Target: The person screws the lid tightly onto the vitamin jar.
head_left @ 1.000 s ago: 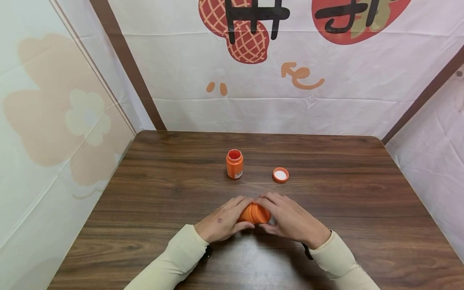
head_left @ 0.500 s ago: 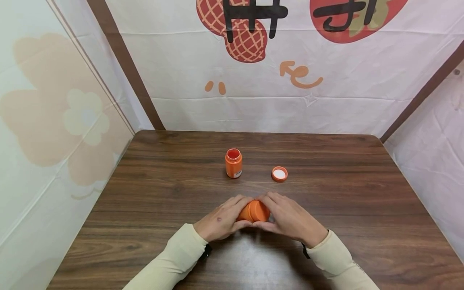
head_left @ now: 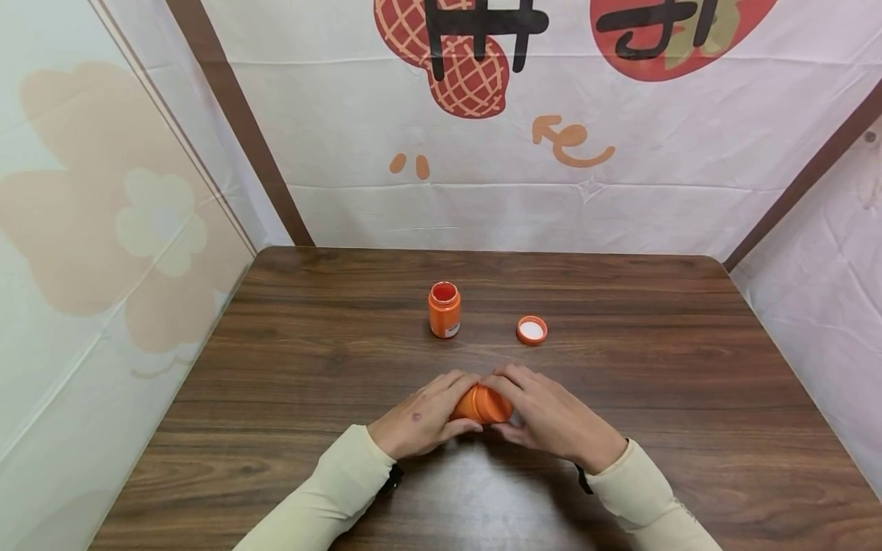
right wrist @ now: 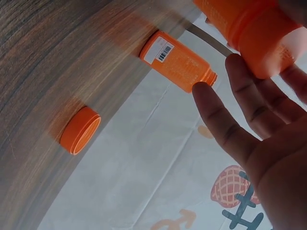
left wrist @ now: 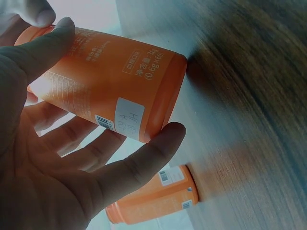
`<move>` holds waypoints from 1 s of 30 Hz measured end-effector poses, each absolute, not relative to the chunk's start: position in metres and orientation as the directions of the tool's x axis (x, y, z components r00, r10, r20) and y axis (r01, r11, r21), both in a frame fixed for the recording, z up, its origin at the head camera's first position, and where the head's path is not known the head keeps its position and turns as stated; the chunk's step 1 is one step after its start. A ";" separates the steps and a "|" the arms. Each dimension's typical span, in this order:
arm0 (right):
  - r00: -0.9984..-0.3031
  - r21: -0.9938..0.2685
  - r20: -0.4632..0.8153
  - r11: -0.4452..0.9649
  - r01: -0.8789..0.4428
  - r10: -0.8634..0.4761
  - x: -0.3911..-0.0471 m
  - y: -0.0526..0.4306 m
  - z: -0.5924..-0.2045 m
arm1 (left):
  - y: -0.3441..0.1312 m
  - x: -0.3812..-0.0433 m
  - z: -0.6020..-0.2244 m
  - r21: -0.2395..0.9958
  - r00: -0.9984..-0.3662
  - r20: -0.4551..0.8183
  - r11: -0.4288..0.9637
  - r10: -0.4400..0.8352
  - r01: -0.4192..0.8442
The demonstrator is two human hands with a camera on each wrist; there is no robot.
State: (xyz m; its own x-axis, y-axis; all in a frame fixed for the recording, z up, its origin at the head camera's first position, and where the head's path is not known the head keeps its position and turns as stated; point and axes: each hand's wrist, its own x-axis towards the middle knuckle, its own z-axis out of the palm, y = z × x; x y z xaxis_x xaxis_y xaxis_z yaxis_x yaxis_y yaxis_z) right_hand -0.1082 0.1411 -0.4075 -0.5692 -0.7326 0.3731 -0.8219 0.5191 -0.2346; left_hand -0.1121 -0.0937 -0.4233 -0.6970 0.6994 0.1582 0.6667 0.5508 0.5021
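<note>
The bottle [left wrist: 115, 72] was between the two hands, above the near part of the table [head_left: 310, 344], its long axis running crosswise from one palm toward the other. It was tilted, not upright — base low toward the left, lid [right wrist: 271, 45] higher toward the right. Neither hand was nearer, since both touched it: the left hand [head_left: 422, 417] gripped the body between thumb and fingers, and the right hand [head_left: 554, 419] pinched the lid, its forefinger spread away. Whether the base touched the wood, I could not tell.

The bottle was glossy orange, with pale printing along its side and a white sticker beside a barcode near the base — its lid plain orange too. Beyond the hands, an open bottle [head_left: 444, 312] stood upright, and a loose lid [head_left: 531, 330] lay white inside up to its right.
</note>
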 end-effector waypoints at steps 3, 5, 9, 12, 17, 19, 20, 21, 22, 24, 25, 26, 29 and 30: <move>-0.578 -0.240 0.387 0.527 -0.815 -0.719 -0.107 0.140 -0.409 | -0.094 -0.112 -0.424 0.495 -0.691 0.172 0.545 0.702 0.677; -0.594 -0.243 0.382 0.543 -0.804 -0.708 -0.107 0.140 -0.409 | -0.094 -0.112 -0.425 0.492 -0.687 0.181 0.540 0.704 0.683; -0.632 -0.252 0.374 0.581 -0.774 -0.679 -0.105 0.138 -0.411 | -0.094 -0.112 -0.425 0.489 -0.683 0.188 0.536 0.706 0.688; -0.658 -0.270 0.372 0.602 -0.752 -0.655 -0.104 0.137 -0.412 | -0.093 -0.112 -0.425 0.491 -0.685 0.185 0.537 0.705 0.686; -0.685 -0.297 0.352 0.617 -0.728 -0.638 -0.103 0.136 -0.413 | -0.093 -0.111 -0.423 0.496 -0.695 0.158 0.552 0.701 0.670; -0.683 -0.295 0.344 0.616 -0.730 -0.645 -0.103 0.137 -0.412 | -0.093 -0.111 -0.423 0.493 -0.697 0.151 0.558 0.701 0.667; -0.678 -0.293 0.342 0.612 -0.735 -0.650 -0.103 0.137 -0.412 | -0.093 -0.111 -0.423 0.492 -0.697 0.150 0.559 0.701 0.667; -0.673 -0.291 0.341 0.607 -0.740 -0.657 -0.103 0.138 -0.411 | -0.094 -0.111 -0.423 0.491 -0.698 0.149 0.560 0.701 0.667; -0.663 -0.284 0.343 0.599 -0.748 -0.666 -0.103 0.138 -0.410 | -0.094 -0.111 -0.423 0.491 -0.697 0.150 0.559 0.701 0.668; -0.640 -0.270 0.347 0.581 -0.768 -0.685 -0.104 0.139 -0.409 | -0.094 -0.111 -0.423 0.491 -0.696 0.155 0.557 0.701 0.670; -0.629 -0.266 0.349 0.571 -0.777 -0.694 -0.104 0.139 -0.408 | -0.094 -0.111 -0.423 0.493 -0.696 0.157 0.555 0.701 0.670; -0.621 -0.263 0.350 0.562 -0.784 -0.702 -0.104 0.139 -0.408 | -0.094 -0.111 -0.423 0.495 -0.696 0.157 0.553 0.701 0.670; -0.603 -0.260 0.355 0.544 -0.798 -0.715 -0.103 0.139 -0.408 | -0.094 -0.111 -0.424 0.496 -0.693 0.162 0.549 0.703 0.673; -0.600 -0.259 0.360 0.541 -0.800 -0.715 -0.103 0.138 -0.408 | -0.094 -0.112 -0.424 0.497 -0.693 0.162 0.548 0.703 0.672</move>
